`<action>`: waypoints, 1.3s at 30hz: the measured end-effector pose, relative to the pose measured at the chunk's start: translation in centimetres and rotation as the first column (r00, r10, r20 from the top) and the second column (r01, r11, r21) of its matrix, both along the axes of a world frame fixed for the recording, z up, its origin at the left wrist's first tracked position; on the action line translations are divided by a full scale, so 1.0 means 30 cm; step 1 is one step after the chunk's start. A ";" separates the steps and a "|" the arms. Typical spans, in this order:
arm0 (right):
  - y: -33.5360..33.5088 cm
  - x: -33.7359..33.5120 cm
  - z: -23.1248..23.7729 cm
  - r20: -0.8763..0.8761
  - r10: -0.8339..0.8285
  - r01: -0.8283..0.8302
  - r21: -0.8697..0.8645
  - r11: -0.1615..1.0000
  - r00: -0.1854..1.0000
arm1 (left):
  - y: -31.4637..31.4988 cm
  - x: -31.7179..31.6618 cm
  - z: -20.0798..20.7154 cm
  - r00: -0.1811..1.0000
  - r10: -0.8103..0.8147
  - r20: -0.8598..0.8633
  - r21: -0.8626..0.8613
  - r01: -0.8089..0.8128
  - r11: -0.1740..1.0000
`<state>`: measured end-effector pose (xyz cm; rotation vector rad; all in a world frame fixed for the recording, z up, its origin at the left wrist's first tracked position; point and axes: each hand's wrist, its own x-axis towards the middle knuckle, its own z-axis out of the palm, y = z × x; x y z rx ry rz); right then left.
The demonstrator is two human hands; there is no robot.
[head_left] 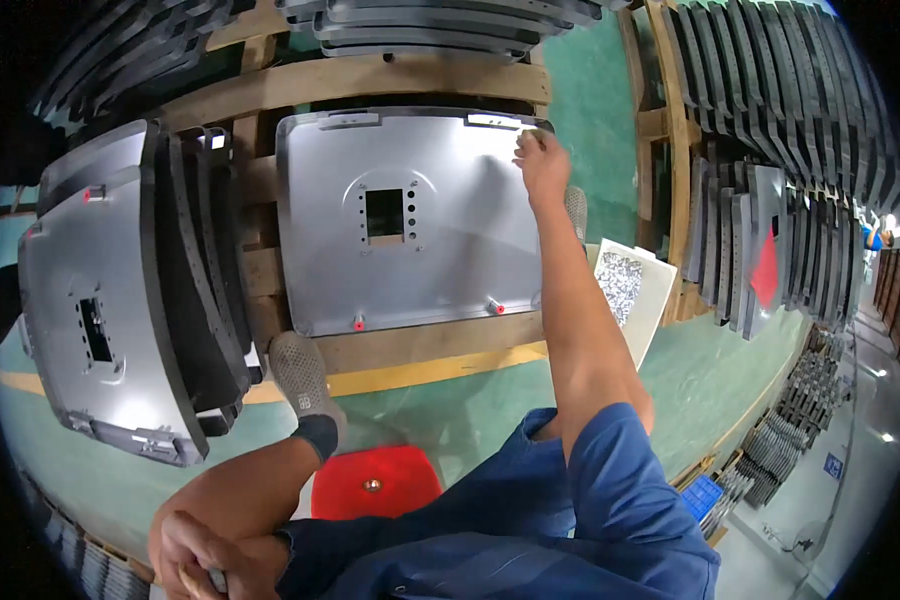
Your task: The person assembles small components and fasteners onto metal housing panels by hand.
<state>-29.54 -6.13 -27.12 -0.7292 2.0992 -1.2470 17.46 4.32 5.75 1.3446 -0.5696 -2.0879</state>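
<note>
A grey sheet-metal panel [470,235] lies flat in front of me, with a square cut-out and a row of small holes in its middle. My right hand [543,168] reaches to its far right corner, beside a bright bracket [493,121]. Those fingers are pinched together; anything between them is too small to make out. Along the near edge stand a red-tipped post [359,323] and a second red-tipped post [497,308]. My left hand [205,560] is curled by my left knee around something mostly hidden, with a small greyish end showing.
Beneath the panel is a wooden pallet [410,352]. Similar panels [120,300] lean stacked at the left. An open white box [650,290] of small metal parts stands at the right. A red stool [375,480] is below me. Racked dark panels [790,90] fill the far right.
</note>
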 end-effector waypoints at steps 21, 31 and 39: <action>-0.107 -0.087 -0.184 -0.334 0.043 -0.008 0.105 0.994 0.942 | -0.134 -0.233 -0.011 0.994 0.108 0.020 0.132 -0.109 0.985; -0.111 -0.090 -0.179 -0.612 0.223 -0.094 0.237 0.967 0.759 | -0.127 -0.219 -0.035 0.993 0.108 0.048 0.141 -0.113 0.983; -0.122 -0.056 -0.139 -0.594 0.291 -0.096 0.338 0.936 0.750 | -0.119 -0.216 -0.029 0.976 0.216 0.013 0.184 -0.215 0.959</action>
